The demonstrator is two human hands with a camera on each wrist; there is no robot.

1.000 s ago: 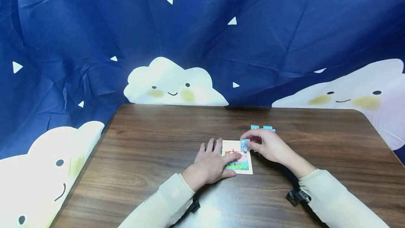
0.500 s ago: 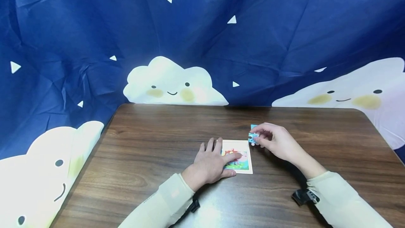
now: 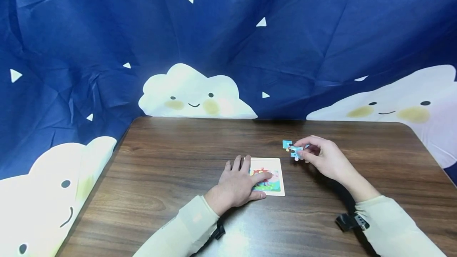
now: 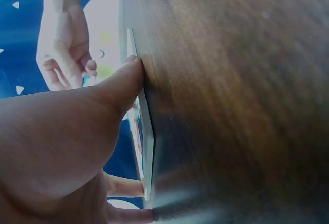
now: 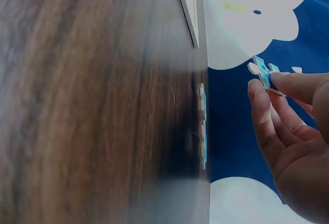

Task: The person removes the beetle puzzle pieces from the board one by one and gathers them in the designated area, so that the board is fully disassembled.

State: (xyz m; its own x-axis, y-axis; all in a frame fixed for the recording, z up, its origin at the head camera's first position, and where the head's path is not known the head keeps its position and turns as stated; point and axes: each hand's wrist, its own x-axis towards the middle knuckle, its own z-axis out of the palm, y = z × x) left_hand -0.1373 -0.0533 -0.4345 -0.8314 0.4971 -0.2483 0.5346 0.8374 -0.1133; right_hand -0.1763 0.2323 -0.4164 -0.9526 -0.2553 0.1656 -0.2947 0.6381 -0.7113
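Observation:
My left hand (image 3: 238,183) lies with spread fingers over the left side of a small white-framed puzzle board (image 3: 265,163), its index finger and thumb reaching across. A colourful picture with red, pink and green fills the lower part of the board; the upper strip is bare white. Off the board's upper right corner, my right hand (image 3: 325,158) pinches a light blue puzzle piece (image 3: 296,152) between thumb and fingers. The right wrist view shows this puzzle piece (image 5: 263,73) raised above the table. The left wrist view has the board (image 4: 147,136) edge-on under the left hand (image 4: 56,142).
Two more blue puzzle pieces lie on the wooden table (image 3: 171,162) behind the right hand: one puzzle piece (image 3: 287,144) shows in the head view, the other is mostly covered by fingers. A blue cloth (image 3: 228,43) with clouds hangs behind the table.
My right hand has drawn the pinched puzzle piece away from the board's upper right corner, moving right and back beside the loose pieces. The left hand has stayed in place.

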